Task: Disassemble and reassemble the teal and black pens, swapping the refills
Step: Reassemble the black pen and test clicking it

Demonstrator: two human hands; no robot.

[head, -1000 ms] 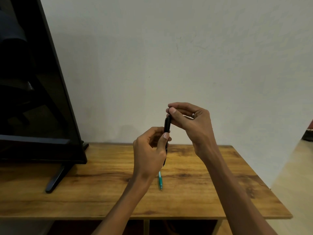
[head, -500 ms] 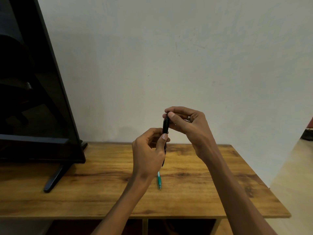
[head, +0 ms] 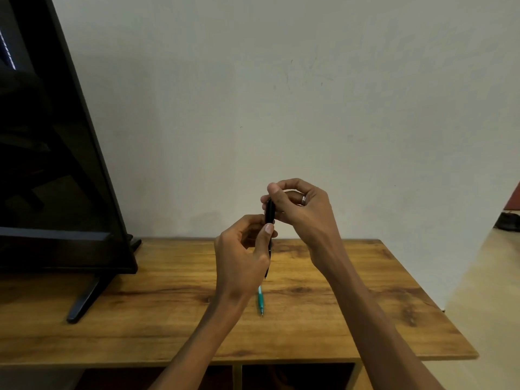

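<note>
Black pen (head: 270, 212) is held upright in the air above the middle of the table (head: 365, 277), both hands clamped on it. The left hand (head: 242, 257) wraps its fingers round the lower barrel with the thumb pressed against the side, and the pen's tip pokes out beneath the palm. The right hand (head: 301, 206) pinches the upper end between thumb and fingers, a ring showing on one finger. Teal pen (head: 260, 301) lies flat on the table just behind the left wrist, toward the front edge, its point facing the person; only its lower part shows. It looks whole and untouched. Judging from this, the task is at an early stage: the black pen appears about to be twisted apart, no refill is out, and the swap and both reassemblies remain.
</note>
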